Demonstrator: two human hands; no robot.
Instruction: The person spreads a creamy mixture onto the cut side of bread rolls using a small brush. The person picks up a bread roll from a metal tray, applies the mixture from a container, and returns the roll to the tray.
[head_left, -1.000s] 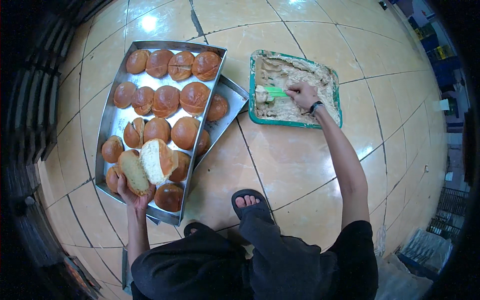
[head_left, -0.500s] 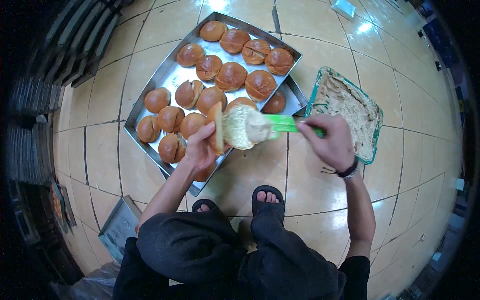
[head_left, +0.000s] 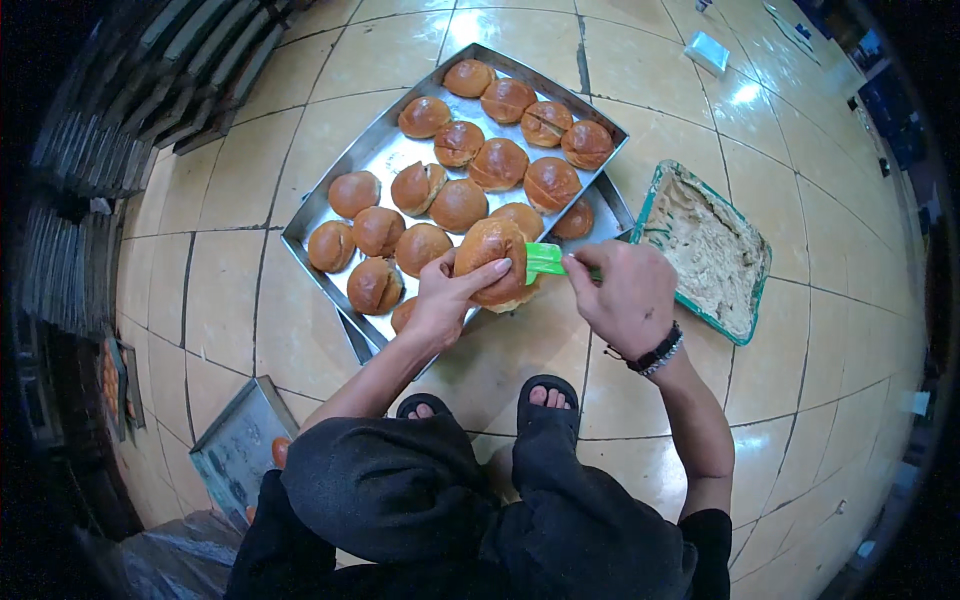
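My left hand (head_left: 447, 297) grips a split round bun (head_left: 492, 258) above the near edge of a metal tray (head_left: 372, 155). The bun's brown top is folded down over its lower half. From the right, my right hand (head_left: 630, 297) holds a bright green spatula (head_left: 545, 259), whose blade tip is hidden inside the bun. Several glossy brown buns (head_left: 498, 164) lie in the tray, some with visible slits. To the right, a green-rimmed tub (head_left: 768, 255) holds a pale, creamy spread (head_left: 705, 250).
A second metal tray (head_left: 613, 205) sits under the first, with a bun in it. At lower left, another tray (head_left: 235, 440) rests on the tiled floor (head_left: 640, 375). Dark trays are stacked (head_left: 190, 70) at the far left. A small pale packet (head_left: 707, 53) lies at the back right.
The bun's top has closed over the spread and spatula blade, where the cut face showed before. My left hand has moved right, and the whole view has shifted slightly.
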